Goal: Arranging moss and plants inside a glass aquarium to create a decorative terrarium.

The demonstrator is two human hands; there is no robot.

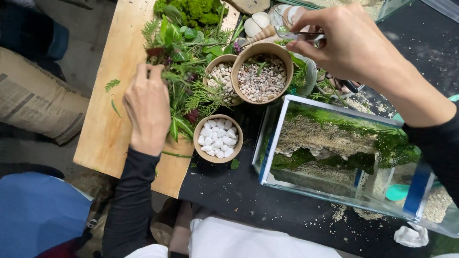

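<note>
Below, wooden board (107, 119) on black tabletop (229, 191); concrete floor (86, 43) beyond.

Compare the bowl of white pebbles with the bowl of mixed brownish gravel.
The bowl of white pebbles is smaller and holds large, smooth, all-white stones; the bowl of mixed gravel is wider and holds finer pink, brown and white bits. The white one stands alone; the gravel one overlaps a third bowl. Both are round, tan and open-topped.
</note>
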